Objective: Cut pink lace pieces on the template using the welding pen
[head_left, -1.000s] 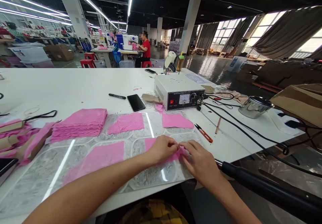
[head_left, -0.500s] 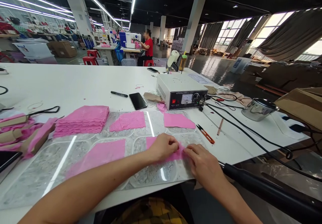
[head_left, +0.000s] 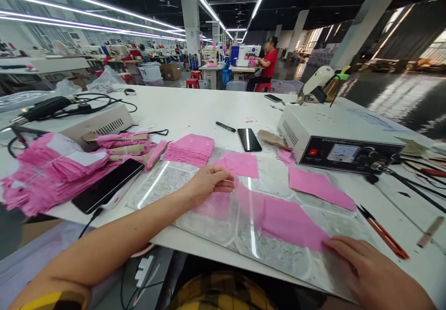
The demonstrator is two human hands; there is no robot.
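Observation:
A thin pink fabric piece stretches between my two hands over a clear-topped board. My left hand is closed in a pinch at its upper left end, where the cloth looks sheer and blurred. At the lower right corner, the fingertips of my right hand close on the edge; the thumb is mostly hidden. Two more pink pieces, an upper middle one and a right one, lie flat on the board. Another piece shows below my left hand. A neat pink fabric stack sits behind it.
Orange thread snips lie right of the board. A control box stands behind, near a phone and a marker. Leftward are pink bundles, a larger phone and another box. A person in red sits at a sewing machine.
The view has swung left. My hands, close together before, are now far apart, with the pink fabric piece spread between them. My left hand has moved left and my right hand right.

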